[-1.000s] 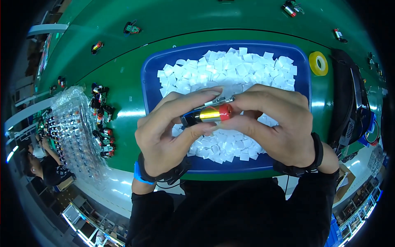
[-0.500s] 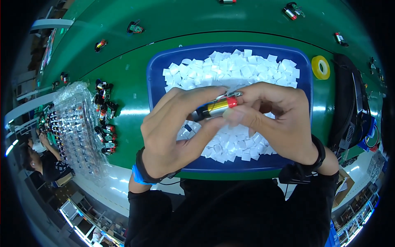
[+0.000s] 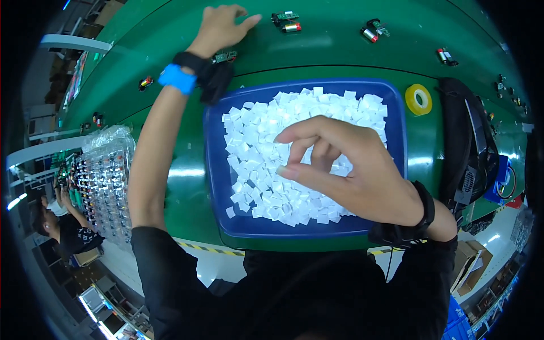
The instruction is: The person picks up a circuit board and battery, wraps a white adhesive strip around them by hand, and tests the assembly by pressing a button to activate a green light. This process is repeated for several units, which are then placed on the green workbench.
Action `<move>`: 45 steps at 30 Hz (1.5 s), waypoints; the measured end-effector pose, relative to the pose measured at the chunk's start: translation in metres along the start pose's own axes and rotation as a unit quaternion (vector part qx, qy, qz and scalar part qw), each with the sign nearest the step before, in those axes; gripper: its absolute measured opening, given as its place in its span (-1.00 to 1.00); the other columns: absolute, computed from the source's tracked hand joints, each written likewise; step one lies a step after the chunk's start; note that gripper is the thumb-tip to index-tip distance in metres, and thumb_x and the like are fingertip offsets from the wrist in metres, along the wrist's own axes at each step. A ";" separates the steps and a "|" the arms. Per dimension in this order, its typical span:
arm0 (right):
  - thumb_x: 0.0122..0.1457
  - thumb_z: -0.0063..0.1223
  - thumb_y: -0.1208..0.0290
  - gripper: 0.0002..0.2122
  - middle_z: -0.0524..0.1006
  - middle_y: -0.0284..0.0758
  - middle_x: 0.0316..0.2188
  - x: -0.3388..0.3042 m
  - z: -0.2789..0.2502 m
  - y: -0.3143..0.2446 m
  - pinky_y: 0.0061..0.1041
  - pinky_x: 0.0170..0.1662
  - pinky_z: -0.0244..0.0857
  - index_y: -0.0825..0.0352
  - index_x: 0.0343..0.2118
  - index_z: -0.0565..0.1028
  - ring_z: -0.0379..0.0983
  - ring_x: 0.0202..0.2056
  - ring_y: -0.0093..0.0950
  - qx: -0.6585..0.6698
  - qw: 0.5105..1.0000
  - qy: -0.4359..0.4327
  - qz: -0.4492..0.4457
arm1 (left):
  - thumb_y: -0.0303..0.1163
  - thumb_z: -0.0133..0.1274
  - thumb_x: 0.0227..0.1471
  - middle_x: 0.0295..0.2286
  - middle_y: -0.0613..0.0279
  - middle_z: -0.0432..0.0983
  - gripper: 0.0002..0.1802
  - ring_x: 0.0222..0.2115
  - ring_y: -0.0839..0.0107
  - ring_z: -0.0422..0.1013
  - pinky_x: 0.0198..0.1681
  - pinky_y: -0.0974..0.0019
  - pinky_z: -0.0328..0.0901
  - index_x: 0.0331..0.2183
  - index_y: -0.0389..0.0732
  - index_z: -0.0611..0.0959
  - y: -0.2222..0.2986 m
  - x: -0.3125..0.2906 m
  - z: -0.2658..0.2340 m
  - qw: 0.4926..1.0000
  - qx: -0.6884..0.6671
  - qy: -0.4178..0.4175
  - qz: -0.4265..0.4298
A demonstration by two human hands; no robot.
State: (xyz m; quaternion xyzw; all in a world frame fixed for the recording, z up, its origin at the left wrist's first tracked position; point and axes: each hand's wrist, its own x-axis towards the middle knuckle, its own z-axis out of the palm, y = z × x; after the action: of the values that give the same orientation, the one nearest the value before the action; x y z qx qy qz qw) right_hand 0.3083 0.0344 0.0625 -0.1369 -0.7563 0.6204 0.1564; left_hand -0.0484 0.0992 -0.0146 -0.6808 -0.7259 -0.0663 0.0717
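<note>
Green table (image 3: pixel 340 54) carries the unit (image 3: pixel 288 22), just right of the left hand (image 3: pixel 225 27), whose thumb and fingers stand apart. The right hand (image 3: pixel 351 167), finger and thumb parted, hovers over the white squares (image 3: pixel 255 164) in the blue tray (image 3: pixel 306 233). A sound grasp likely takes the unit by its red-tipped cell (image 3: pixel 291 27), without pressing on the board (image 3: pixel 286 16)

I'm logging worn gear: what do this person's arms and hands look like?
The left hand and right hand are bare. Each wrist has a black strap and boxy black module; the left adds a bright blue piece. Black fabric sleeves are short.
</note>
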 end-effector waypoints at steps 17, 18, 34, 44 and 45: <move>0.00 0.32 0.55 -0.73 0.58 -0.32 -0.36 0.023 -0.033 0.017 -0.56 -0.42 0.37 0.35 -0.18 0.59 0.50 -0.38 -0.43 -0.374 0.880 0.210 -0.206 | -0.57 0.33 -0.12 -0.35 0.18 0.62 -0.72 -0.28 0.41 0.56 -0.23 0.37 0.44 -0.31 -0.31 0.59 0.143 -0.115 -0.100 0.877 -0.475 0.059 -0.034; -0.02 0.33 0.56 -0.73 0.58 -0.32 -0.37 0.022 -0.030 0.017 -0.55 -0.42 0.38 0.36 -0.20 0.60 0.51 -0.38 -0.41 -0.358 0.894 0.180 -0.200 | -0.59 0.32 -0.13 -0.35 0.18 0.62 -0.72 -0.28 0.41 0.56 -0.24 0.37 0.44 -0.32 -0.30 0.59 0.152 -0.131 -0.106 0.875 -0.479 0.063 -0.041; -0.17 0.25 0.55 -0.70 0.62 -0.17 -0.32 0.010 -0.007 0.020 -0.55 -0.45 0.50 0.44 -0.27 0.62 0.59 -0.42 -0.38 -0.447 0.814 0.032 -0.369 | -0.24 0.02 0.27 -0.37 0.14 0.58 -0.68 -0.49 0.57 0.44 -0.56 0.47 0.37 -0.19 -0.34 0.58 0.140 -0.198 -0.105 0.558 -0.768 -0.209 -0.237; -0.07 0.30 0.55 -0.77 0.65 -0.15 -0.26 0.010 0.002 0.027 -0.52 -0.40 0.50 0.43 -0.32 0.52 0.61 -0.38 -0.40 -0.416 0.879 0.028 -0.231 | -0.46 0.24 0.08 -0.35 0.18 0.56 -0.71 -0.45 0.52 0.46 -0.32 0.47 0.38 -0.15 -0.32 0.60 0.156 -0.203 -0.087 0.730 -0.662 -0.021 -0.170; 0.00 0.29 0.56 -0.81 0.65 -0.21 -0.26 0.010 0.005 0.025 -0.54 -0.40 0.45 0.41 -0.33 0.50 0.59 -0.38 -0.41 -0.380 0.908 0.033 -0.176 | -0.48 0.25 0.05 -0.35 0.17 0.55 -0.68 -0.38 0.47 0.49 -0.23 0.43 0.40 -0.13 -0.31 0.59 0.156 -0.202 -0.085 0.815 -0.569 0.030 -0.101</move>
State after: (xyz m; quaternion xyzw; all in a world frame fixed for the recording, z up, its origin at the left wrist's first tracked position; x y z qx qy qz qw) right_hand 0.2976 0.0388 0.0379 -0.0712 -0.9408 0.2438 0.2245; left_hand 0.1209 -0.1050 0.0295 -0.5209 -0.6207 -0.4946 -0.3142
